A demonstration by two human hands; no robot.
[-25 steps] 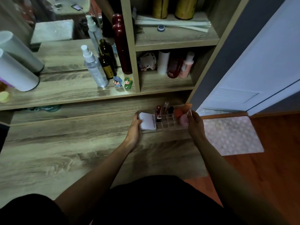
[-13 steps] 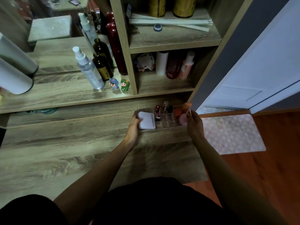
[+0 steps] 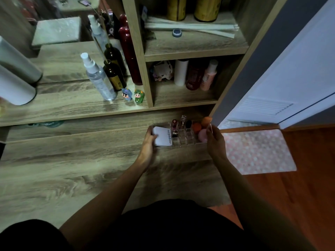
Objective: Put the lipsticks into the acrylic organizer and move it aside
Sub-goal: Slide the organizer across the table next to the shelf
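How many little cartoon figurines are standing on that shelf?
2: a blue figurine and a green figurine, side by side right of the clear spray bottle. Others may hide behind bottles.

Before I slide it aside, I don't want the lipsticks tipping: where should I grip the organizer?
Grip the organizer by its two short end walls, one hand from each side, as the left hand and right hand do now. It is long, low and open-topped, with lipsticks standing upright, so level end holds look steadiest.
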